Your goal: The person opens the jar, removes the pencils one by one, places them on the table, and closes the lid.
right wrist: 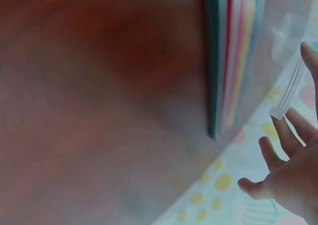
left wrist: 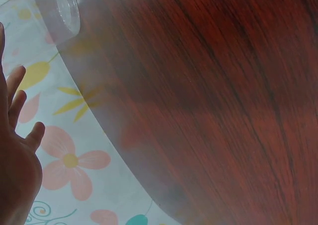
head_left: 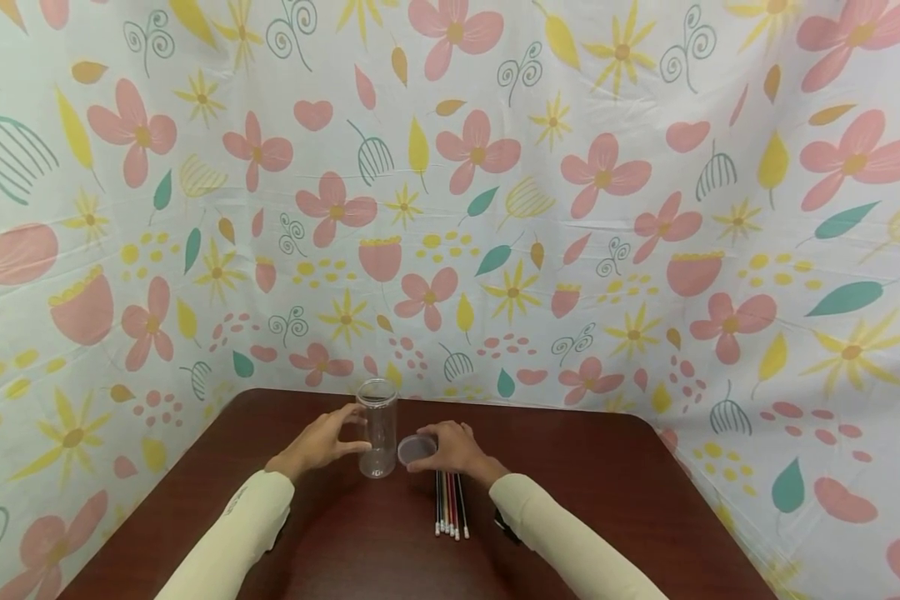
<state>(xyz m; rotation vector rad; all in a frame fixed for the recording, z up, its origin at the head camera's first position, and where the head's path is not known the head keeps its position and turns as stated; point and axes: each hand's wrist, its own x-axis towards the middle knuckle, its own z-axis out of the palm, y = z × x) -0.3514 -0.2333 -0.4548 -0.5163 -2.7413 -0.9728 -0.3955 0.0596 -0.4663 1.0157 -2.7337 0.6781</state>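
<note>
A clear cylindrical jar (head_left: 380, 437) stands upright and uncapped on the table. My left hand (head_left: 322, 440) is at its left side, thumb and fingers apart, fingertips right at the wall; in the left wrist view, spread fingers (left wrist: 17, 108) show below the jar's base (left wrist: 69, 11). With thumb and fingertips at its edge, my right hand (head_left: 456, 450) holds a round clear lid (head_left: 417, 450), tilted, just right of the jar. The right wrist view shows the lid's rim (right wrist: 290, 91) between thumb and fingers. Below that hand lies a row of pencils (head_left: 450, 504), eraser ends toward me, far ends hidden.
The dark reddish-brown wooden table (head_left: 360, 550) has rounded far corners. A white curtain (head_left: 495, 250) with pink, yellow and green flower prints hangs close behind the table and along both sides.
</note>
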